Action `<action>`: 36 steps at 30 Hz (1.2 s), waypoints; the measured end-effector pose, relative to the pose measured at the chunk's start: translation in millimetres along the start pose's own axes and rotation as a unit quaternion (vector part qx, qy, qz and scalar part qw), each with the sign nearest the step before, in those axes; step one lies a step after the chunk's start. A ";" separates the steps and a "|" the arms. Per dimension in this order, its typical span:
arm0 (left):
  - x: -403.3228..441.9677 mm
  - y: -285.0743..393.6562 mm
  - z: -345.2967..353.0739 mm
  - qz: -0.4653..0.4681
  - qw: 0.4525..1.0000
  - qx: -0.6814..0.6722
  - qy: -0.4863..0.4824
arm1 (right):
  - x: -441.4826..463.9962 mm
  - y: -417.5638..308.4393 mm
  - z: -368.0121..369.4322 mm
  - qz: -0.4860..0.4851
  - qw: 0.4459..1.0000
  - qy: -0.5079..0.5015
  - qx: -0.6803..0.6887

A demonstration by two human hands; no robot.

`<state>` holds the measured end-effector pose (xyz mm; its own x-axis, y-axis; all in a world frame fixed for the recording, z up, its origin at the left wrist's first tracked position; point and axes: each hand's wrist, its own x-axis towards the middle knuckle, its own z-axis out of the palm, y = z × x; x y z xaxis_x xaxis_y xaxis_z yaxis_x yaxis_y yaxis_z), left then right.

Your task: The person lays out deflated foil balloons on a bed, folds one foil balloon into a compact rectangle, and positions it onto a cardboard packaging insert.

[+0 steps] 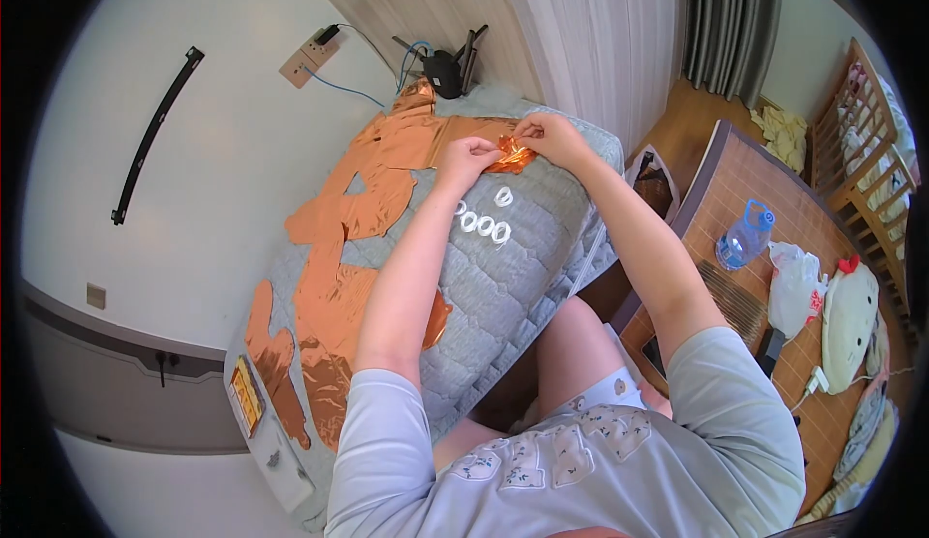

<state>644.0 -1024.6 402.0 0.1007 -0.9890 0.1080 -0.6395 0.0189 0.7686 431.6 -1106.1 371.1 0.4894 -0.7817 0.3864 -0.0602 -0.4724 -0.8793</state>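
A crumpled, shiny orange-copper foil balloon (513,157) is pinched between my two hands above the grey quilted mattress (523,267). My left hand (466,161) grips its left side with bent fingers. On the upper right, my right hand (550,139) holds it between thumb and fingertips. Large flat copper foil balloons (387,156) lie to the left, one with a triangular hole. More flat foil (324,315) spreads toward the near end, partly behind my left forearm. Just below my hands are several small white rings (486,226), like ribbon rolls; my left arm partly covers one.
A black router (445,74) with cables stands at the mattress's far end. At left lies a colourful packet (246,398) beside a white box (284,465). To the right, a mat-covered surface (702,209) holds a plastic bottle (743,238), white bag (795,286) and plush cushion (850,320).
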 end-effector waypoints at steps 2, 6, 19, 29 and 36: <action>0.2 1.6 -1.8 0.002 1.000 0.008 -0.004 | -0.6 -2.3 -1.1 0.004 1.000 -0.005 -0.005; 0.1 0.4 -1.4 0.038 0.999 -0.028 0.000 | 1.5 1.1 0.3 0.001 1.000 -0.011 -0.010; -8.7 19.0 5.5 0.240 0.934 0.236 0.124 | -1.1 -6.0 -1.2 -0.005 0.999 -0.009 -0.034; -8.2 11.8 6.8 0.186 0.936 0.266 0.134 | 2.0 0.1 -0.7 -0.016 0.999 -0.029 -0.003; -6.7 11.3 6.0 0.165 0.950 0.236 0.119 | -0.2 -3.5 -1.0 -0.018 0.999 -0.037 -0.018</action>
<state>631.5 -1018.7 406.2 -0.0304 -0.8783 0.4772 -0.9308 0.1989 0.3066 430.8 -1104.7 374.4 0.5549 -0.7318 0.3956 -0.0717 -0.5158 -0.8537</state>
